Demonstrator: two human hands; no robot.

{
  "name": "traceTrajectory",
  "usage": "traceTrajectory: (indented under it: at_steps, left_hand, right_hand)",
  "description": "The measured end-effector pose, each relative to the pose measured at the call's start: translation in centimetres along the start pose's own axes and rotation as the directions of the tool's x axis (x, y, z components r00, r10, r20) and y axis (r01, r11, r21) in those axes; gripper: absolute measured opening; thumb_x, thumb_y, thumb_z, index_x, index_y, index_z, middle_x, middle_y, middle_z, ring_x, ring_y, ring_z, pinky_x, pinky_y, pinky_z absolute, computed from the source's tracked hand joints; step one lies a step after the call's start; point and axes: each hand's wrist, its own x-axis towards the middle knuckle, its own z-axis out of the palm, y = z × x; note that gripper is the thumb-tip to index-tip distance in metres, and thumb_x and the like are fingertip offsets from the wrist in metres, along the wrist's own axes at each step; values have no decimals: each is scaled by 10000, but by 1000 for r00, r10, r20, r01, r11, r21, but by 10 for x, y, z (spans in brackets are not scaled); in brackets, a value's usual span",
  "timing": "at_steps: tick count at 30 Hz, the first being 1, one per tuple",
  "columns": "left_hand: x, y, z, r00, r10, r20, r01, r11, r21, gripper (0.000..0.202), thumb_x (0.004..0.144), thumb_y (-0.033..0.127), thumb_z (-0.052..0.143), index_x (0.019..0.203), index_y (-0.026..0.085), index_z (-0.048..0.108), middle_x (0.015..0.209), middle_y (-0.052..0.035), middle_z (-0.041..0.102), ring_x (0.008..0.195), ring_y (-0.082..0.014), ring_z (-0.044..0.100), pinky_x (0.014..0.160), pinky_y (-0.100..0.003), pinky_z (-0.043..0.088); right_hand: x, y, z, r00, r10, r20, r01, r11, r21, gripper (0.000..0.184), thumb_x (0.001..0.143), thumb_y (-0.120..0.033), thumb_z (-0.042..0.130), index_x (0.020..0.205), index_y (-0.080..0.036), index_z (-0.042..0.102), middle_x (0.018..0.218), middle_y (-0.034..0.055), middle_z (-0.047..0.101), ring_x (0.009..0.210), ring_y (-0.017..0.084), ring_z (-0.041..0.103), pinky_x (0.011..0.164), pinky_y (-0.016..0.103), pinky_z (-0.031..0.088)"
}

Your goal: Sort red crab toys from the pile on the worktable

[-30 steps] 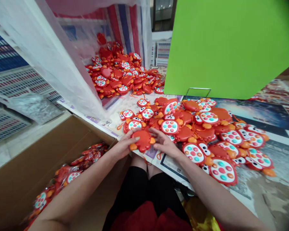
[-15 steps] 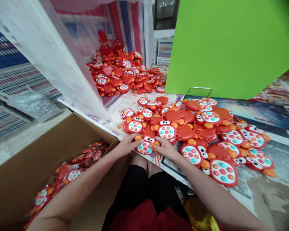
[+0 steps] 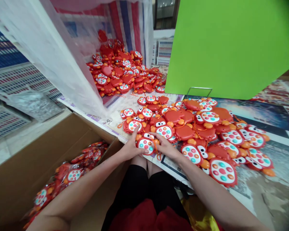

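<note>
Both my hands hold one red crab-shaped toy (image 3: 145, 144) at the table's near edge, its face with coloured dots and eyes turned up. My left hand (image 3: 129, 147) grips its left side, fingers curled around it and one finger raised. My right hand (image 3: 165, 146) pinches its right side, where an orange cord hangs down. Just behind it on the table (image 3: 267, 189) lies a spread of several more crab toys (image 3: 202, 128), some face up, some face down.
A cardboard box (image 3: 26, 170) at my left holds bagged crab toys (image 3: 69, 175). A bigger heap of crab toys (image 3: 122, 73) lies at the back beside clear plastic sheeting (image 3: 50, 54). A green board (image 3: 231, 45) stands upright behind the table.
One second ago the toy showed its plain red back. My hands have turned it over, so its dotted face is up, and drawn it to the table's edge.
</note>
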Motion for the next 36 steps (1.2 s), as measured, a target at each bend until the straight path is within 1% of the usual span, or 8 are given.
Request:
traceTrajectory:
  at_steps: [3,6,13,19,25,31,34,36]
  left_hand:
    - [1,-3,-1,999,5,50,3,989,-150,1114,637,363,848,1533,266,193,1505,-168,349,1277,-360,479,1015,-476,469]
    - [2,-10,-3,992,58,115,-31,975,-221,1122,635,350,853,1533,274,186,1499,-149,364,1318,-334,445,1079,-461,409]
    - [5,-13,-7,990,108,92,-102,992,-69,1134,622,303,861,1531,274,183,1527,-137,321,1372,-315,375,1129,-461,343]
    - [5,-12,-6,987,153,46,-152,988,-5,954,640,290,839,1461,253,355,1472,-105,405,1357,-315,387,1137,-430,325]
    - [0,-5,-4,978,198,63,-206,967,153,744,678,218,789,1356,247,484,1395,-72,495,1298,-305,446,1117,-416,342]
    - [-3,-2,0,975,198,104,-211,968,139,748,700,240,782,1379,240,469,1365,-80,528,1272,-295,482,1107,-415,363]
    - [-3,-6,2,968,212,133,-222,973,66,881,660,278,819,1435,201,406,1412,-113,488,1273,-297,494,1107,-406,378]
    - [2,-10,3,973,196,118,-202,979,37,963,636,302,838,1471,209,366,1437,-109,471,1295,-297,486,1123,-403,370]
  right_hand:
    - [-2,0,-2,998,-34,57,35,999,-22,766,750,-422,776,1419,-269,436,1416,72,482,1247,259,500,1044,389,431]
    - [-3,0,-4,997,-42,64,45,998,-45,737,791,-413,744,1438,-278,417,1439,77,461,1272,256,484,1079,405,401]
    - [-3,1,-4,998,-28,63,31,999,-44,779,763,-426,769,1443,-286,417,1443,67,478,1277,265,488,1098,434,385]
    - [-5,9,-10,995,101,5,-102,994,41,495,873,-589,574,1281,-310,606,1421,21,522,1321,263,455,1147,470,317]
    - [0,4,-4,997,44,-66,-50,994,-99,489,887,-661,482,1071,-261,693,1129,49,676,1088,256,595,1067,462,413]
    - [-7,22,-11,982,-19,-189,6,998,-70,419,839,-639,546,1014,-298,716,1103,59,706,1094,301,603,1057,512,418]
    - [-9,33,-17,970,4,-243,-82,946,-314,445,830,-654,502,1040,-331,725,1080,98,715,1059,350,635,965,546,483]
    - [-3,31,-17,972,-62,-227,-75,832,-550,389,840,-653,487,1044,-413,717,1076,102,708,1056,334,649,849,480,536]
